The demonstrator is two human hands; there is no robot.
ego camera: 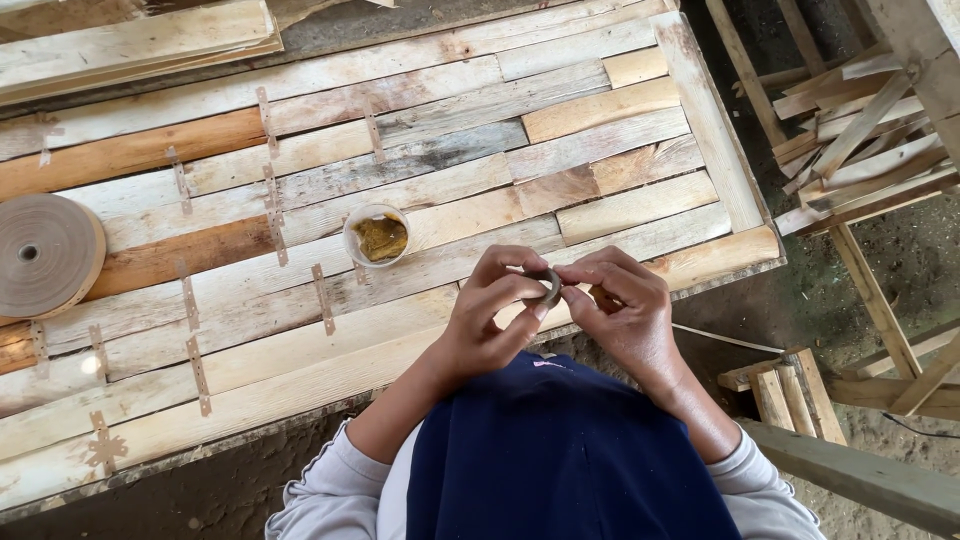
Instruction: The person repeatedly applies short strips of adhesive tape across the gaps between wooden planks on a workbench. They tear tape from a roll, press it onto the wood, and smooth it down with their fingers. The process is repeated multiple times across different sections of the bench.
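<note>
both hands [555,300] pinching tape roll [548,285], near panel edge [640,290]

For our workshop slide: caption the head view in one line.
Both hands, left hand and right hand, pinch a small tape roll over a patched wooden panel.

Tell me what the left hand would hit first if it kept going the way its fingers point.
The left hand points right, toward the small tape roll pinched between both hands. It already touches that roll; just past it are the fingers of the right hand. Depth looks about level, so those come first.
</note>
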